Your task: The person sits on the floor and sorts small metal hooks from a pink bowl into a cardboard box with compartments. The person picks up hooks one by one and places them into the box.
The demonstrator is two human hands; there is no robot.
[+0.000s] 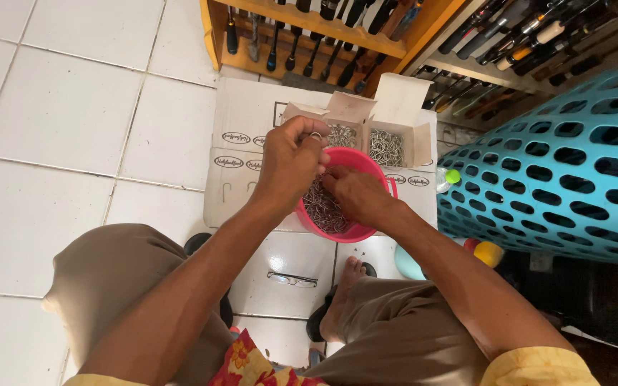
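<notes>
A pink plastic bowl (370,163) filled with small metal hooks (321,209) rests on a flat white carton (244,129) in front of my knees. My left hand (291,163) hovers over the bowl's left rim, fingers pinched on a bunch of hooks, one wire loop showing at the fingertips. My right hand (357,196) reaches into the bowl from the right, fingers down among the hooks. Behind the bowl stand two small open white boxes (386,146) also full of metal hooks.
A turquoise perforated plastic basket (559,171) stands close on the right. A wooden rack of tools and rods (309,36) lies beyond the carton. Eyeglasses (292,279) rest on the white tile floor between my legs. Coloured balls (488,253) sit under the basket.
</notes>
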